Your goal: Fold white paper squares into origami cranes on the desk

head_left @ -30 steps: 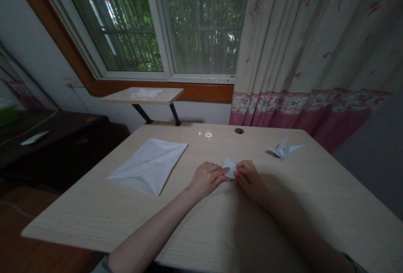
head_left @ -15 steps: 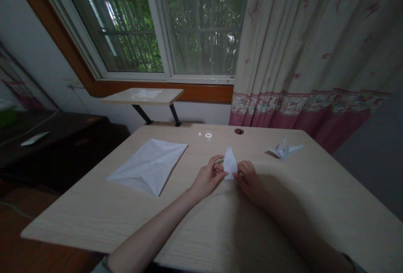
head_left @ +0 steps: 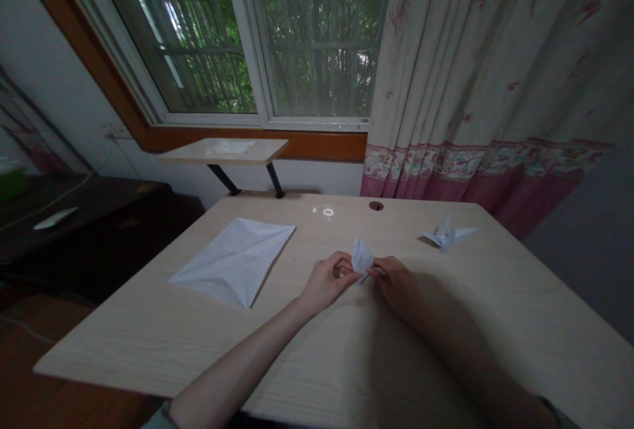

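A small piece of folded white paper [head_left: 362, 257] is held between my two hands over the middle of the table. On its left edge my left hand [head_left: 330, 280] pinches it between thumb and fingers. My right hand [head_left: 396, 284] grips the lower right edge, with the fingertips partly hidden by the paper. The paper is tilted, its pointed top leaning a little left. A folded paper crane [head_left: 446, 237] rests on the table to the right of my hands. Left of them lies a large creased white sheet [head_left: 238, 257].
The light wood table [head_left: 297, 363] has a round cable hole [head_left: 376, 206] near its back edge. A raised shelf [head_left: 267, 147] at the back left bears more white paper [head_left: 231, 146]. Behind stand a window and a floral curtain [head_left: 446, 86]. A dark table [head_left: 99, 218] is at far left.
The folded paper has turned and tilted in my fingers, from standing upright with its point up to leaning left. Both hands still grip it. The crane and large sheet have stayed put.
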The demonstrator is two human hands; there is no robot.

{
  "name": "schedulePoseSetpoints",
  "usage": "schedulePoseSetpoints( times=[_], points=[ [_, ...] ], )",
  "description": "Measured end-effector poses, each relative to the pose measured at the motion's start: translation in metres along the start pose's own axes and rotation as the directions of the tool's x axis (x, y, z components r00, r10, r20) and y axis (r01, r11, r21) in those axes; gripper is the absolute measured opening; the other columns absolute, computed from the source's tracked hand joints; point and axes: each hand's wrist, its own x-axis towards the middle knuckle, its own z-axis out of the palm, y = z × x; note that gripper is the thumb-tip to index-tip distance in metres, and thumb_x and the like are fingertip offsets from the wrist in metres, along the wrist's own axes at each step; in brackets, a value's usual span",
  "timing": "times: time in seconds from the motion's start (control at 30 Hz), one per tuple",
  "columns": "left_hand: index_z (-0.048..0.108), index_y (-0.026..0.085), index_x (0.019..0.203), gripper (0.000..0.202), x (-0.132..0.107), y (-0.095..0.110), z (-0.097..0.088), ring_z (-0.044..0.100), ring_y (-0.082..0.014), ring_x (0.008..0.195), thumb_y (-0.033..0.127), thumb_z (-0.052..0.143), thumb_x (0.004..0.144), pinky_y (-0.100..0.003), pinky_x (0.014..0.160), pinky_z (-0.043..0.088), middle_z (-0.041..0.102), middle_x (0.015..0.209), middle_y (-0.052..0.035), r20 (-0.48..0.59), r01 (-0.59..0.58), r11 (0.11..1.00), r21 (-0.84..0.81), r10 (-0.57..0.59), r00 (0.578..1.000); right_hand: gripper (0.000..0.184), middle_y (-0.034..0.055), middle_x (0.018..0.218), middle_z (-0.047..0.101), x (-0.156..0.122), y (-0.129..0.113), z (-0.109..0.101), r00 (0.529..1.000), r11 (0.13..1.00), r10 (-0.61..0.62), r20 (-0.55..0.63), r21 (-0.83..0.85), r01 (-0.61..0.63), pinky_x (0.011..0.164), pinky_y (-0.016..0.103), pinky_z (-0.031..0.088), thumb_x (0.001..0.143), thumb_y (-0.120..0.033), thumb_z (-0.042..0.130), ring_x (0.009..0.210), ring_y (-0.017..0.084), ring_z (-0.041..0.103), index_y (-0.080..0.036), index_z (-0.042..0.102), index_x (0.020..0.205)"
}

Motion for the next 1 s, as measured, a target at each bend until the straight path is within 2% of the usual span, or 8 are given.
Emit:
schedulePoseSetpoints(
  times=[0.17, 0.27, 0.37, 0.43, 0.7, 0.87, 1.0],
  points=[
    [0.067, 0.017, 0.093, 0.022, -0.001, -0.005, 0.001, 0.071, -0.0173, 0.075, 0.034, 0.075, 0.081, -0.026, 0.070, 0.054, 0.075, 0.083, -0.0040, 0.042, 0.010, 0.999, -0.040, -0.009, 0.999, 0.026, 0.0088, 0.086, 0.071, -0.003, -0.002, 0.001, 1.000, 0.998, 0.004, 0.007, -0.058, -0.004, 0.073, 0.039, 0.054, 0.100, -0.035, 0.044, 0.080, 0.025, 0.067, -0.025, 0.067, 0.094],
    [0.068, 0.018, 0.092, 0.023, -0.001, -0.006, 0.000, 0.070, -0.0175, 0.075, 0.037, 0.074, 0.081, -0.026, 0.070, 0.054, 0.075, 0.082, -0.0035, 0.066, 0.021, 0.999, -0.028, -0.019, 0.998, 0.027, 0.0091, 0.085, 0.070, -0.003, -0.006, -0.001, 0.996, 0.995, -0.093, 0.010, -0.025, 0.093, 0.072, 0.039, 0.054, 0.101, -0.033, 0.042, 0.080, 0.025, 0.067, -0.024, 0.067, 0.096],
    [0.069, 0.018, 0.092, 0.025, 0.000, -0.006, -0.001, 0.070, -0.0180, 0.077, 0.040, 0.074, 0.082, -0.026, 0.073, 0.054, 0.076, 0.083, -0.0032, 0.063, 0.025, 0.999, -0.024, -0.024, 0.998, 0.026, 0.0089, 0.090, 0.070, -0.004, -0.009, -0.003, 0.980, 0.978, -0.199, 0.011, 0.065, 0.198, 0.075, 0.038, 0.056, 0.102, -0.028, 0.040, 0.084, 0.024, 0.066, -0.023, 0.065, 0.106],
    [0.069, 0.018, 0.093, 0.026, 0.000, -0.007, -0.001, 0.071, -0.0180, 0.078, 0.042, 0.073, 0.083, -0.027, 0.074, 0.054, 0.076, 0.084, -0.0033, 0.060, 0.026, 0.999, -0.037, -0.024, 0.998, 0.025, 0.0092, 0.095, 0.070, -0.004, -0.010, -0.003, 0.975, 0.970, -0.222, 0.015, 0.101, 0.219, 0.078, 0.038, 0.056, 0.101, -0.026, 0.040, 0.088, 0.024, 0.066, -0.023, 0.063, 0.112],
    [0.069, 0.016, 0.091, 0.030, 0.002, -0.007, -0.002, 0.069, -0.0176, 0.076, 0.045, 0.072, 0.085, -0.026, 0.072, 0.052, 0.075, 0.082, -0.0038, 0.087, 0.021, 0.996, -0.084, -0.014, 0.996, 0.020, 0.0082, 0.096, 0.069, -0.004, -0.008, 0.000, 0.988, 0.986, -0.069, 0.135, 0.161, 0.047, 0.078, 0.038, 0.054, 0.091, -0.033, 0.059, 0.087, 0.025, 0.066, -0.021, 0.062, 0.106],
    [0.070, 0.016, 0.094, 0.025, 0.002, -0.006, -0.002, 0.067, -0.0172, 0.078, 0.040, 0.071, 0.087, -0.026, 0.075, 0.050, 0.074, 0.084, -0.0040, 0.098, 0.000, 0.994, -0.113, 0.011, 0.995, 0.021, 0.0090, 0.100, 0.070, -0.002, -0.011, -0.004, 0.990, 0.977, -0.025, 0.136, 0.212, -0.005, 0.082, 0.038, 0.055, 0.094, -0.028, 0.049, 0.091, 0.024, 0.067, -0.021, 0.061, 0.110],
    [0.072, 0.016, 0.096, 0.026, 0.003, -0.007, -0.004, 0.064, -0.0175, 0.079, 0.040, 0.071, 0.087, -0.027, 0.074, 0.049, 0.071, 0.086, -0.0055, 0.068, -0.044, 0.998, -0.040, 0.047, 0.997, 0.029, 0.0101, 0.111, 0.069, 0.001, -0.020, -0.013, 0.988, 0.957, 0.016, 0.154, 0.285, -0.060, 0.091, 0.039, 0.053, 0.095, -0.025, 0.045, 0.102, 0.024, 0.066, -0.022, 0.056, 0.121]
  ],
)
